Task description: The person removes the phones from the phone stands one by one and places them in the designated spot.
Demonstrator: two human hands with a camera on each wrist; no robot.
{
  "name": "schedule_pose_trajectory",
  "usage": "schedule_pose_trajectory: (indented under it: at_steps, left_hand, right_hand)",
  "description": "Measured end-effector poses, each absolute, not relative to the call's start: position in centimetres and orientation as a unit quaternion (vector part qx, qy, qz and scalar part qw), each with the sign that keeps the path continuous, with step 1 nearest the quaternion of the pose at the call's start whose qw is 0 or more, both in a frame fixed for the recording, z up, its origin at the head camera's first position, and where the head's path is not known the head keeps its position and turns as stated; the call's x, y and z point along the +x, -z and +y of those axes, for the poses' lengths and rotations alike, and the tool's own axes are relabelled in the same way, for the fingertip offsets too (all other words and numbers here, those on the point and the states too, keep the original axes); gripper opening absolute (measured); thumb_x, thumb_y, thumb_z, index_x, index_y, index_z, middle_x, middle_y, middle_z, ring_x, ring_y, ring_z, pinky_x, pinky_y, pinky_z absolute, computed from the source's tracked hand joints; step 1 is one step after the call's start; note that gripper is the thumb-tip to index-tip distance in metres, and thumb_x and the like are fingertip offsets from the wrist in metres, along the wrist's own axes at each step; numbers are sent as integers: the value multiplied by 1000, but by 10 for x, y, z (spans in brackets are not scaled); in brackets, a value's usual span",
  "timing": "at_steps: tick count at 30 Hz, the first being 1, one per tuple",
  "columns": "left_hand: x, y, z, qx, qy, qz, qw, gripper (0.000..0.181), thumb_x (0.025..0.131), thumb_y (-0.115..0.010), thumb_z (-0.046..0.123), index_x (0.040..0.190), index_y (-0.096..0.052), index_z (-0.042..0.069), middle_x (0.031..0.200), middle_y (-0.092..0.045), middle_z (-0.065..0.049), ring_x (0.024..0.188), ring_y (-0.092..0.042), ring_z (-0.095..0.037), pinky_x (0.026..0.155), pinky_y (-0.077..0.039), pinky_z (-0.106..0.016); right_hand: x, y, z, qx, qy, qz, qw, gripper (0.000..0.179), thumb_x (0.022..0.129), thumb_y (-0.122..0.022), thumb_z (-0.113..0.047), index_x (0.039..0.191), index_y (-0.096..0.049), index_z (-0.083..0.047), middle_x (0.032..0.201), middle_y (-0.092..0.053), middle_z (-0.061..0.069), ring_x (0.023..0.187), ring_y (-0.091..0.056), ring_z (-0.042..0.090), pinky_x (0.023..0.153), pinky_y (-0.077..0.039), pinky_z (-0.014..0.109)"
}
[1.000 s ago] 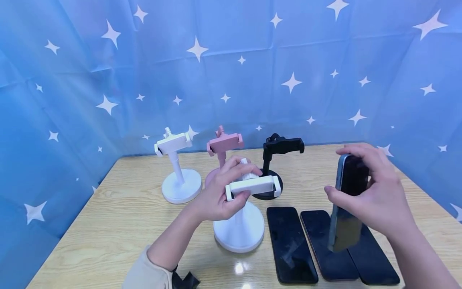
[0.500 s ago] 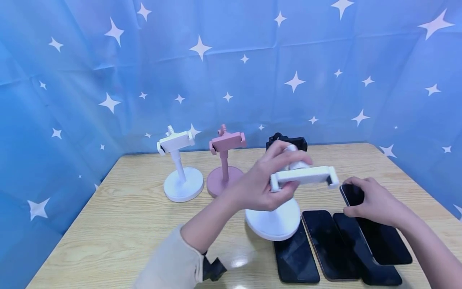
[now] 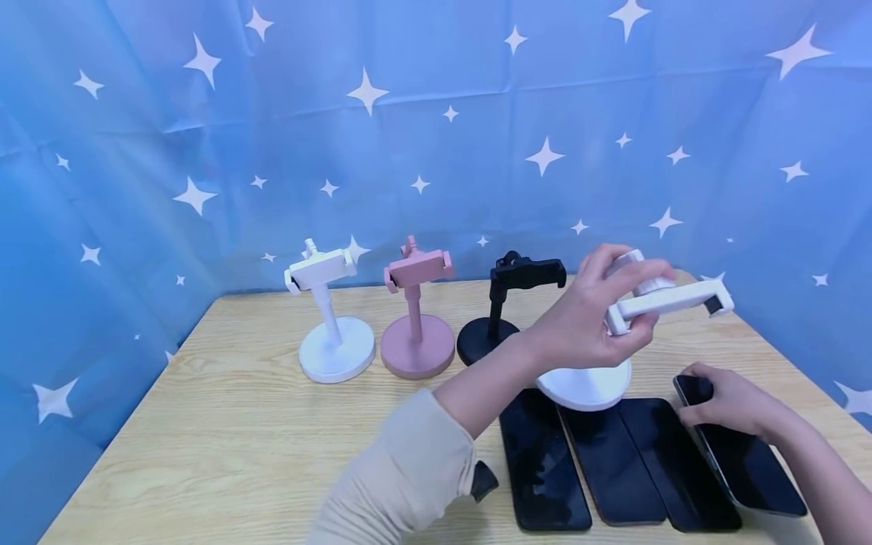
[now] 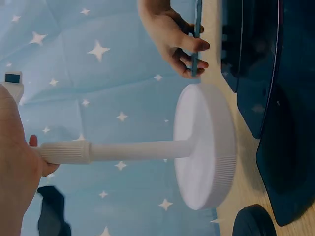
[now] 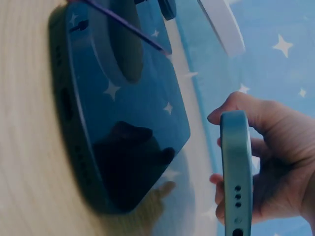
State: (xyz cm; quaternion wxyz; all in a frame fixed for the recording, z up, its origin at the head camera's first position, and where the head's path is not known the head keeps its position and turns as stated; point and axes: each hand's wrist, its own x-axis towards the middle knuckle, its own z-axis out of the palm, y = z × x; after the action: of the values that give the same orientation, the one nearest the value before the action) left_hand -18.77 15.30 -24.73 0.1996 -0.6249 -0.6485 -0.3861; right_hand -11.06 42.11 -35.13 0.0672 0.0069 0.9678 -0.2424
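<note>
Your left hand (image 3: 586, 322) grips the white phone stand (image 3: 613, 333) by its ribbed neck just under the clamp, right of centre in the head view, so the round base hangs clear above the black phones (image 3: 579, 454) lying side by side on the tabletop (image 3: 238, 439). Your right hand (image 3: 725, 397) pinches the rightmost phone (image 3: 742, 458) by its top end, at lower right, tilting it up on its long edge

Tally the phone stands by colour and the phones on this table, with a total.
White stands: 2, one on the table, one held by the left hand at its clamp
Pink stand: 1
Black stand: 1
Phones: 4, three lying flat, one gripped by the right hand
Total: 8
</note>
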Motion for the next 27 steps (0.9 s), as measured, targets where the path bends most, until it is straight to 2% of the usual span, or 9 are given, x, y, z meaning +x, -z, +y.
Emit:
schedule_pose_trajectory:
  at_steps: [4, 7, 13, 15, 21, 27]
  left_hand:
    - [-194, 252, 170, -616, 340, -670, 236, 40, 82, -56, 17, 121, -50, 9, 120, -41, -9, 120, -29, -15, 100, -19, -17]
    - [-200, 259, 180, -609, 319, -677, 263, 39, 83, -55, 19, 121, -51, 9, 118, -42, -7, 118, -30, -16, 100, -19, -18]
    - [-215, 280, 194, -594, 297, -695, 277, 39, 85, -54, 20, 123, -51, 10, 116, -43, -7, 115, -32, -17, 101, -19, -22]
    - [-220, 285, 198, -589, 305, -698, 271, 39, 85, -54, 20, 123, -50, 10, 118, -42, -9, 116, -32, -17, 101, -19, -22]
    - [-231, 288, 201, -575, 356, -696, 241, 35, 86, -54, 18, 121, -51, 11, 121, -39, -12, 117, -32, -17, 97, -23, -19]
    - [-235, 284, 202, -550, 393, -722, 150, 36, 89, -52, 19, 124, -48, 15, 130, -34, -10, 122, -27, -15, 89, -30, -18]
  right_hand:
    - [-108, 353, 426, 5, 251, 965, 75, 52, 70, -70, -15, 111, -48, 8, 92, -56, 14, 76, -47, 23, 62, -39, 30]
    - [-107, 355, 430, 9, 263, 961, 87, 53, 70, -70, -15, 113, -47, 7, 91, -54, 12, 75, -46, 22, 61, -39, 30]
    - [-104, 356, 435, 14, 261, 961, 93, 58, 71, -70, -15, 116, -44, 12, 103, -51, 27, 83, -46, 30, 64, -39, 33]
    - [-103, 356, 435, 15, 262, 961, 93, 60, 71, -70, -14, 117, -43, 13, 107, -50, 30, 85, -45, 31, 65, -40, 33]
    - [-102, 359, 436, 9, 267, 960, 85, 59, 71, -71, -12, 117, -43, 13, 100, -52, 23, 80, -46, 27, 62, -39, 32]
    - [-102, 363, 437, 8, 279, 956, 94, 58, 70, -71, -13, 116, -44, 10, 98, -52, 17, 79, -45, 25, 62, -38, 31]
